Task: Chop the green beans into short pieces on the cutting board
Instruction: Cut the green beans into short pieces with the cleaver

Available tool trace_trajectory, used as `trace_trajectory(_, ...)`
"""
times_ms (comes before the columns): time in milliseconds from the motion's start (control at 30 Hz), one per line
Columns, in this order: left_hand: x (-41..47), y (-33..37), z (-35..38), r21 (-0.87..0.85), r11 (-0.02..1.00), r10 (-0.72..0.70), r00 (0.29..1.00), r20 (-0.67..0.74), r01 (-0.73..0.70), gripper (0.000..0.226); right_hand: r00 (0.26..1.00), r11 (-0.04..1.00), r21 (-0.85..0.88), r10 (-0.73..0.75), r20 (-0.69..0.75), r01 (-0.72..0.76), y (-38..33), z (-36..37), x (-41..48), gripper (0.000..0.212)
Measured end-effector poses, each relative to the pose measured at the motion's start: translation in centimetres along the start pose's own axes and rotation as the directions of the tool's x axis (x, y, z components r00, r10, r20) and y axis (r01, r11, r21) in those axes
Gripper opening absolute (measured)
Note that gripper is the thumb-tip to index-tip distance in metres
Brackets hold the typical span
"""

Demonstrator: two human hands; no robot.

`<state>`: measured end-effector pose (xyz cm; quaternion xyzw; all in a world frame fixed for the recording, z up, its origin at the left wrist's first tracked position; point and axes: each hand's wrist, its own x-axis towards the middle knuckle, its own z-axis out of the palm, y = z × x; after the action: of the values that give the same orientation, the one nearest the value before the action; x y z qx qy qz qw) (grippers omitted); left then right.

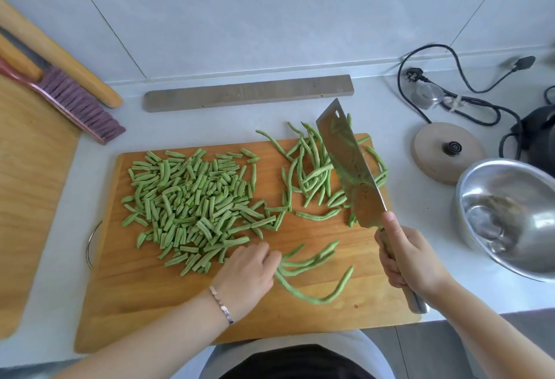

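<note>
1. A small bunch of whole green beans (312, 261) lies on the near middle of the cutting board (144, 294). The left hand (249, 270) pinches their ends with curled fingers.
2. A big pile of short chopped pieces (192, 198) covers the board's left half.
3. More uncut beans (309, 174) sprawl over the far right corner, some hanging past the edge.
4. The right hand (408, 258) is clenched around the handle of a cleaver (348, 162). Its blade slants over those uncut beans, tip pointing away. Whether the edge touches the board is unclear.
5. On the counter (210, 126), a metal bowl (510, 174), a round kettle base (432, 153) and a black cord (468, 84) sit to the right.
6. A wooden strip (246, 93) lies behind the board. A brush (81, 105), a rolling pin (60, 54) and a second board (27, 168) are on the left.
</note>
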<state>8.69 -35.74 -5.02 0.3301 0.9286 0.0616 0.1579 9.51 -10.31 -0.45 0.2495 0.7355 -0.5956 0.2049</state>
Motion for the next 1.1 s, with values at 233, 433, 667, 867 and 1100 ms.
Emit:
trace_trajectory(233,-0.1,0.0,1.0,0.097,0.981,-0.179,0.976,0.122,0.168,0.061,0.999,0.999,-0.01,0.03,0.016,-0.03,1.1,0.5,-0.9,0.054)
trace_trajectory(433,-0.2,-2.4,-2.5,0.023,0.973,-0.231,0.96,0.156,0.23,0.061,0.999,0.999,-0.026,0.038,0.021,-0.038,1.3,0.6,-1.1,0.058)
trace_trajectory(667,-0.7,-3.7,-5.1,-0.3,0.865,-0.386,0.915,0.117,0.403,0.026,0.999,1.0,-0.01,0.024,0.025,-0.024,0.9,0.7,-1.3,0.058)
trace_trajectory(867,-0.7,-2.8,-3.9,-0.217,0.904,-0.285,0.898,0.336,0.368,0.041,0.999,1.0,-0.008,0.029,0.022,-0.029,0.9,1.0,-1.5,0.056)
trace_trajectory(1100,0.1,-2.9,-3.7,0.084,0.965,-0.261,0.873,0.412,0.249,0.049,0.999,0.999,-0.009,0.035,0.025,-0.035,1.2,0.9,-1.6,0.056)
